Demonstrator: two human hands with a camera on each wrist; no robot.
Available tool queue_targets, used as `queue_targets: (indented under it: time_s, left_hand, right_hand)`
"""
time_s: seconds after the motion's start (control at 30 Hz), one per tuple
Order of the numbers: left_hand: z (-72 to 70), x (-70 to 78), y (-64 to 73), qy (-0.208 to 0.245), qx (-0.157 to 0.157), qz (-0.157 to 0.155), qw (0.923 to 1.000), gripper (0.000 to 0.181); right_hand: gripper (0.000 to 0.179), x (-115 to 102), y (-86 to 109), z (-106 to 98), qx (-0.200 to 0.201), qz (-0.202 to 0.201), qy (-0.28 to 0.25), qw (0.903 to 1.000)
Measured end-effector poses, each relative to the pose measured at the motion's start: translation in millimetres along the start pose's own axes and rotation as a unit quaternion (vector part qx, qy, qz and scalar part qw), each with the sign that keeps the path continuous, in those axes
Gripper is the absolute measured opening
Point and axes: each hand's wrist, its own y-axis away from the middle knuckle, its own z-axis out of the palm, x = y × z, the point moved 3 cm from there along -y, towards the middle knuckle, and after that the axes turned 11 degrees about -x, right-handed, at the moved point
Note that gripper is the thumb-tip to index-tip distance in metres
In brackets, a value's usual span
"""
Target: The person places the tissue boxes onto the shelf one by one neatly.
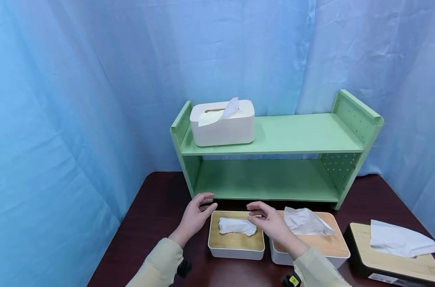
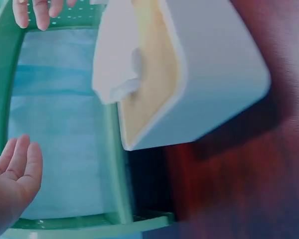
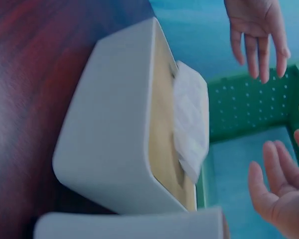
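A small white tissue box with a wooden lid [image 1: 235, 245] stands on the table in front of the shelf, a folded tissue [image 1: 237, 226] poking from its slot. On its left side hovers my left hand [image 1: 196, 211], fingers loosely bent and holding nothing. My right hand [image 1: 269, 221] is over the box's right edge, also without anything in its fingers. Both wrist views show this box, its white wall [image 2: 219, 64] in the left wrist view and its wooden top [image 3: 162, 119] in the right wrist view, with the hands apart from it.
A green two-tier shelf [image 1: 296, 133] stands behind, with a white tissue box [image 1: 222, 133] on its upper left. To the right are a wider white tissue box with wooden lid [image 1: 332, 247] and a black-sided one [image 1: 393, 265]. Blue curtains [image 1: 131, 79] surround the dark table [image 1: 131, 239].
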Motion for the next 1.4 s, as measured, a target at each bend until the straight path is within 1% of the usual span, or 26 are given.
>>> queue_targets:
  time_s: [0.1,0.17,0.23,0.37,0.47,0.53,0.63,0.73,0.8,0.97,1.13,1.27,1.4]
  left_hand:
    - [5.6,-9.8,7.3,-0.016,-0.015,-0.007,0.9997,0.035]
    - [9.9,-16.2,11.8,-0.030,-0.028,-0.013,0.9991,0.038]
    - [14.3,-21.7,15.5,-0.036,-0.042,-0.017,0.9983,0.043]
    - [22.9,-32.4,21.4,-0.047,-0.075,-0.032,0.9955,0.055]
    - [27.6,-39.4,24.9,-0.058,-0.099,-0.052,0.9921,0.063]
    - [29.5,-42.3,27.3,-0.067,-0.111,-0.066,0.9893,0.067]
    - [32.3,-46.7,30.1,-0.075,-0.123,-0.075,0.9867,0.070]
    - [35.1,-51.0,31.8,-0.077,-0.130,-0.080,0.9852,0.072]
    - [36.7,-53.0,32.7,-0.077,-0.139,-0.088,0.9834,0.073]
    - [39.7,-55.1,34.5,-0.072,-0.157,-0.107,0.9790,0.077]
    - [42.7,-58.3,34.0,-0.072,-0.163,-0.098,0.9790,0.079]
    - [44.4,-61.6,32.7,-0.074,-0.167,-0.090,0.9791,0.081]
    - [44.8,-63.9,31.6,-0.067,-0.172,-0.095,0.9783,0.084]
  right_hand:
    - [0.034,3,2.3,10,0.009,0.025,0.007,0.9996]
    - [0.041,5,3.6,17,0.013,0.048,0.028,0.9983]
    - [0.049,6,4.3,23,0.012,0.063,0.056,0.9964]
    - [0.068,11,3.8,30,0.019,0.092,0.117,0.9887]
    - [0.080,15,2.5,33,0.025,0.116,0.148,0.9819]
    - [0.086,17,1.8,35,0.025,0.134,0.159,0.9778]
    - [0.094,17,1.1,39,0.016,0.154,0.159,0.9750]
    - [0.101,16,0.3,42,0.004,0.169,0.155,0.9733]
    - [0.104,18,-0.1,44,-0.002,0.182,0.156,0.9710]
    - [0.108,25,-0.3,49,0.000,0.202,0.164,0.9655]
    - [0.108,29,-1.6,49,0.003,0.208,0.169,0.9633]
    - [0.106,30,-3.3,48,-0.006,0.216,0.163,0.9627]
    - [0.104,31,-5.1,47,-0.013,0.223,0.156,0.9622]
